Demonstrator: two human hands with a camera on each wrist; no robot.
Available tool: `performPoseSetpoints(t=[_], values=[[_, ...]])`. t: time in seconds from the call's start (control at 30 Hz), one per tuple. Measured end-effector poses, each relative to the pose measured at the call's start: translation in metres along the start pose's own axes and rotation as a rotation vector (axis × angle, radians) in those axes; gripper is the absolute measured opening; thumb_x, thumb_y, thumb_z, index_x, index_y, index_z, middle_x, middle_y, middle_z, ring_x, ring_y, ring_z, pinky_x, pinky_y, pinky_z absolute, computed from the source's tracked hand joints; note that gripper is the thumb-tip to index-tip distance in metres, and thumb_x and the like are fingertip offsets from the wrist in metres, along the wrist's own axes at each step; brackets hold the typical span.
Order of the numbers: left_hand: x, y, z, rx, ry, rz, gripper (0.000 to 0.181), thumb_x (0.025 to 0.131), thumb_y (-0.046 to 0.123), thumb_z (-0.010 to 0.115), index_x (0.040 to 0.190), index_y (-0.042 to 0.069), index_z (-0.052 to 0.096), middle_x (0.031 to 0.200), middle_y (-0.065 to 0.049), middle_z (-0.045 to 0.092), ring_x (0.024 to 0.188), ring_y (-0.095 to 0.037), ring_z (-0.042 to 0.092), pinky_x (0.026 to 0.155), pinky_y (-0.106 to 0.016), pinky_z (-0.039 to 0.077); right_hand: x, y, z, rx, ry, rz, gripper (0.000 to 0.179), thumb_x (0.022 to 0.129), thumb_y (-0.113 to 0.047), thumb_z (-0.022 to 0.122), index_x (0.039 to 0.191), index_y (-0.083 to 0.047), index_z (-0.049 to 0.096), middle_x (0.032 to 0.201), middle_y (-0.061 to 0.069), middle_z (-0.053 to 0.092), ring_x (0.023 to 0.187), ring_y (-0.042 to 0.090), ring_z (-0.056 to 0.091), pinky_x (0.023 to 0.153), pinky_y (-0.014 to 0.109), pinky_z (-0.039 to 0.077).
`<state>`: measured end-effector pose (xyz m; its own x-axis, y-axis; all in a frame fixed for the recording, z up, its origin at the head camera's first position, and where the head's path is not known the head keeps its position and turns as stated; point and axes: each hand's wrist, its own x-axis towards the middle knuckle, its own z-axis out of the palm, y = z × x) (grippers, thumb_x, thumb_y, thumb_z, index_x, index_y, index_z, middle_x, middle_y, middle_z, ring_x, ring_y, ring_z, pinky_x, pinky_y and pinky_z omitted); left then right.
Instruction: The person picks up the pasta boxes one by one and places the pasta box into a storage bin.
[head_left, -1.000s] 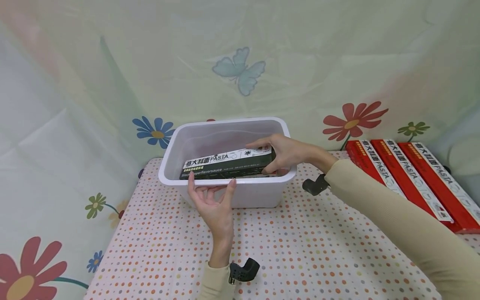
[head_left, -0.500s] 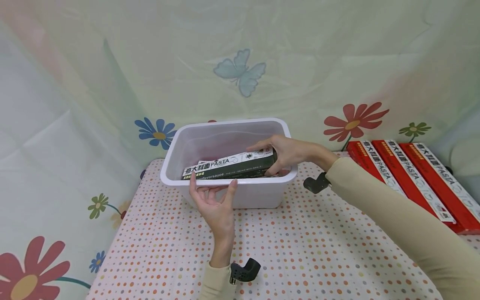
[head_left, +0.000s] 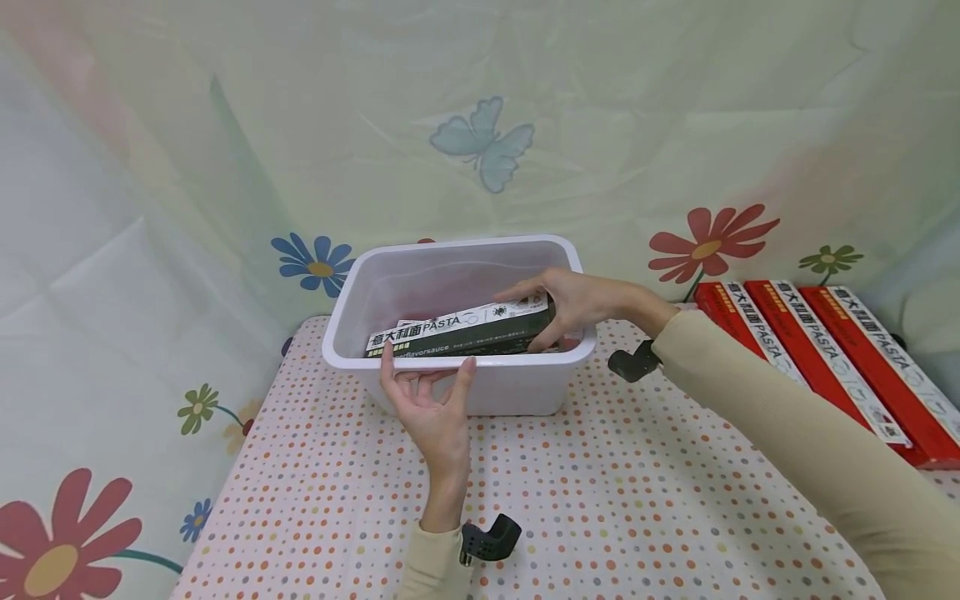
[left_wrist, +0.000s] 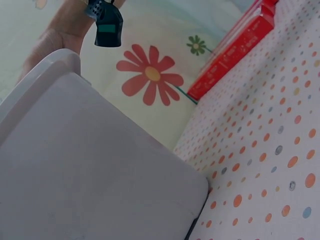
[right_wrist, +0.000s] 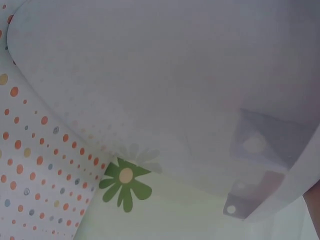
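A white plastic bin (head_left: 517, 385) stands on the table in the head view. Inside it lies a black-and-white pasta box (head_left: 465, 335), slightly slanted, its right end higher. My right hand (head_left: 573, 302) grips that right end, with fingers over the top and thumb on the front. At the bin's front rim, my left hand (head_left: 429, 412) holds on, thumb and index finger up at the edge and the others curled below. Its index fingertip overlaps the pasta box's left end; whether they touch I cannot tell. Part of another white-topped box shows behind. The bin wall (left_wrist: 100, 160) fills much of the left wrist view.
Three red pasta boxes (head_left: 813, 358) lie side by side at the right of the dotted tablecloth (head_left: 600, 500). A flowered curtain (head_left: 360, 125) hangs close behind the bin. Through the bin's wall (right_wrist: 150, 65), box ends show faintly in the right wrist view.
The pasta box's left end has sunk a little toward the front rim, and a white-topped box has come into sight behind it. Both hands keep nearly the same places.
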<state>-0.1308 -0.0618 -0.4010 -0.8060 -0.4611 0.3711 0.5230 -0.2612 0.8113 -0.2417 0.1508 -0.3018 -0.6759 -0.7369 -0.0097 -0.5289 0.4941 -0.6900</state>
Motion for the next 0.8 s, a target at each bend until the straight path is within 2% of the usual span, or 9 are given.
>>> performPoseSetpoints(t=[0.1,0.13,0.23,0.33,0.37,0.43,0.63,0.73,0.8], values=[[0.000,0.001,0.002,-0.005,-0.014,0.003,0.108,0.080,-0.008,0.086,0.164,0.009,0.020,0.133,-0.034,0.046,0.099,-0.023,0.063,0.087,-0.040,0.066,-0.006,0.000,0.000,0.097,0.013,-0.007,0.074,0.084,-0.012,0.088,0.149,0.000,0.055,0.149,0.015,0.059,0.133,0.030,0.055,0.108,0.040,0.051],[0.000,0.001,0.002,-0.005,-0.018,0.004,0.108,0.079,-0.009,0.085,0.164,0.009,0.020,0.133,-0.035,0.045,0.099,-0.022,0.063,0.087,-0.040,0.066,-0.009,0.001,0.000,0.143,0.026,-0.007,0.073,0.085,-0.012,0.087,0.150,-0.001,0.055,0.150,0.015,0.058,0.137,0.030,0.053,0.103,0.039,0.055],[0.000,0.001,0.004,0.000,-0.035,0.002,0.108,0.079,-0.010,0.085,0.164,0.009,0.021,0.132,-0.034,0.046,0.098,-0.022,0.063,0.088,-0.041,0.066,-0.023,0.002,0.005,0.253,0.126,-0.018,0.066,0.091,-0.011,0.081,0.151,-0.002,0.054,0.152,0.013,0.056,0.145,0.029,0.048,0.107,0.028,0.052],[0.000,0.002,0.006,0.010,-0.040,-0.007,0.109,0.079,-0.009,0.085,0.164,0.009,0.020,0.131,-0.033,0.046,0.098,-0.021,0.063,0.088,-0.043,0.066,-0.044,0.000,0.013,0.318,0.307,-0.042,0.057,0.096,-0.007,0.076,0.149,-0.003,0.056,0.150,0.013,0.059,0.140,0.028,0.053,0.103,0.022,0.054],[0.000,0.002,0.006,0.010,-0.038,-0.012,0.110,0.079,-0.009,0.085,0.165,0.010,0.019,0.131,-0.033,0.046,0.099,-0.022,0.063,0.088,-0.043,0.066,-0.053,-0.002,0.016,0.321,0.380,-0.047,0.054,0.097,-0.006,0.074,0.148,-0.003,0.057,0.149,0.014,0.060,0.138,0.028,0.056,0.109,0.020,0.050],[-0.001,0.003,0.006,0.008,-0.027,-0.021,0.110,0.079,-0.008,0.086,0.165,0.011,0.019,0.132,-0.033,0.046,0.099,-0.022,0.063,0.088,-0.043,0.066,-0.073,-0.005,0.023,0.311,0.529,-0.049,0.049,0.099,-0.004,0.071,0.146,-0.003,0.058,0.143,0.014,0.063,0.131,0.026,0.061,0.105,0.021,0.054],[-0.002,0.005,0.004,0.006,0.006,-0.040,0.110,0.079,-0.007,0.086,0.165,0.016,0.021,0.129,-0.031,0.047,0.099,-0.023,0.062,0.087,-0.042,0.066,-0.141,-0.001,0.045,0.208,0.900,0.037,0.040,0.101,-0.001,0.066,0.141,-0.001,0.061,0.127,-0.008,0.070,0.113,0.007,0.066,0.092,0.012,0.056],[-0.002,0.006,0.003,0.012,0.016,-0.037,0.110,0.079,-0.007,0.086,0.165,0.016,0.021,0.127,-0.031,0.046,0.099,-0.023,0.063,0.087,-0.041,0.066,-0.176,0.009,0.056,0.384,1.027,0.073,0.034,0.103,0.000,0.062,0.137,-0.001,0.063,0.121,-0.010,0.073,0.109,0.004,0.068,0.092,0.009,0.054],[-0.001,0.006,0.003,0.012,0.018,-0.027,0.110,0.079,-0.008,0.086,0.165,0.015,0.021,0.126,-0.033,0.046,0.098,-0.023,0.063,0.087,-0.042,0.066,-0.200,0.014,0.062,0.578,1.107,0.117,0.029,0.104,-0.005,0.062,0.133,-0.005,0.066,0.116,-0.008,0.074,0.104,0.004,0.070,0.091,0.009,0.055]])
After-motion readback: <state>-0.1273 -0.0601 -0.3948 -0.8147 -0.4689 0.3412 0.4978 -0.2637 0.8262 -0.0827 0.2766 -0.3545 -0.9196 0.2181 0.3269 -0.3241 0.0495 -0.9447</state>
